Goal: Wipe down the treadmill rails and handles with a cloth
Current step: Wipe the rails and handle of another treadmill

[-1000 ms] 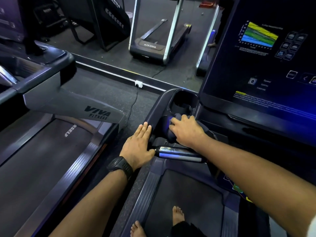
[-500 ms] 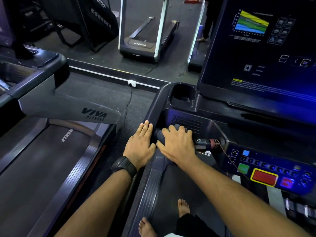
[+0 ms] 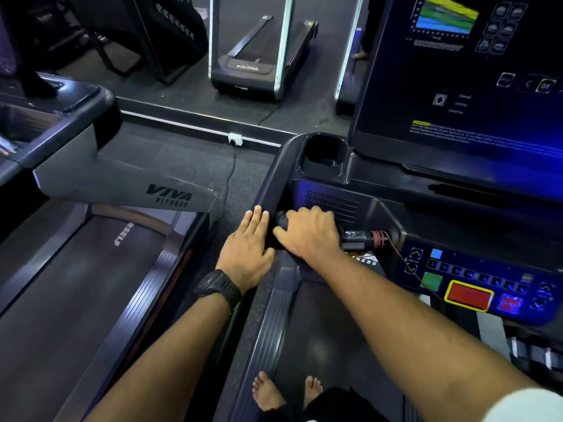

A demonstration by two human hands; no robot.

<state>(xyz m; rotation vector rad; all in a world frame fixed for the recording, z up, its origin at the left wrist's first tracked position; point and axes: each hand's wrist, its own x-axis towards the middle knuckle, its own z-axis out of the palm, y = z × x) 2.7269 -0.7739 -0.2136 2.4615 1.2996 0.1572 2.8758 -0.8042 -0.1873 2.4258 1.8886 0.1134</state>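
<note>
One view only, head camera, looking down.

Right hand was curled over the left end of the front handle, clamped on a dark cloth bunched round the bar. Left hand lay just beside it, fingers straight and together, flat on the side rail, holding nothing. Hands were very close; couldn't tell if they actually met.

Step in hand, my read: wiping the handle's left end where it joins the rail. Doing it well needed:
- cloth wrapped fully round the bar
- a twist while sliding, so the underside got cleaned too
- extra passes in the joint corner
- then a run right, toward the shiny section

Left hand looked fine as a brace. Main risks, as I judged them, were snagging the thin red cord hanging by the handle's red ring, and bumping the red button on the control panel just below.

Cloth: dark, close to the plastic's colour, mostly hidden under the fingers. Only a bunched end showed past the fingertips. Looked soft. Damp or dry, couldn't tell.

Handle: dark grip, with a glossy stretch right of the hand reflecting blue light.

Rail: matt dark plastic, running from the cup holder back toward the person.

Bare feet stood at the belt.
</note>
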